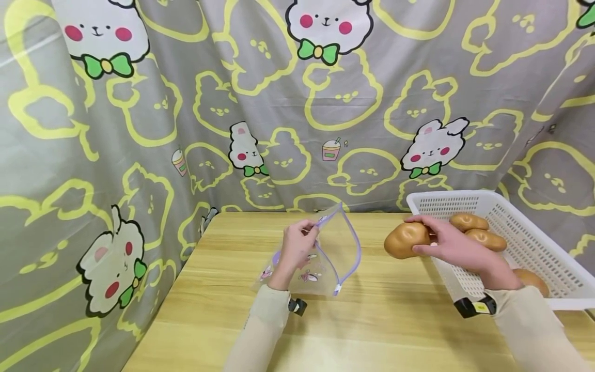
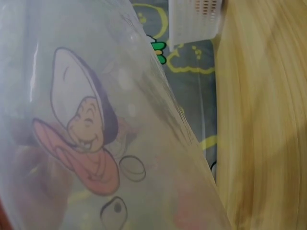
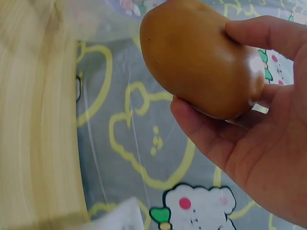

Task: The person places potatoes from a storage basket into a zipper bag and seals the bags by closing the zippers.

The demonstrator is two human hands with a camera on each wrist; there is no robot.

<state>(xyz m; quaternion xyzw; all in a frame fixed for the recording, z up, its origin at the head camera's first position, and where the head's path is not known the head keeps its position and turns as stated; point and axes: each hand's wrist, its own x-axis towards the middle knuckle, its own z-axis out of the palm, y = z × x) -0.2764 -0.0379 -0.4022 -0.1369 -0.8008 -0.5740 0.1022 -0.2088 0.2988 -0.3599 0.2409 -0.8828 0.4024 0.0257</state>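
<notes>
Left hand (image 1: 296, 247) pinches the unzipped slider bag (image 1: 310, 277), no potato visible inside yet; right hand (image 1: 453, 245) grips one potato (image 1: 402, 241) outside it; other potatoes (image 1: 486, 239) lie in the white basket (image 1: 530, 235).

Over the table (image 1: 372, 320), the bag (image 1: 321, 268) is left of the potato (image 1: 406, 240) in the right hand (image 1: 448, 243). Right of both sits a basket (image 1: 527, 227) holding potatoes (image 1: 485, 239). A curtain (image 1: 288, 103) hangs behind.
</notes>
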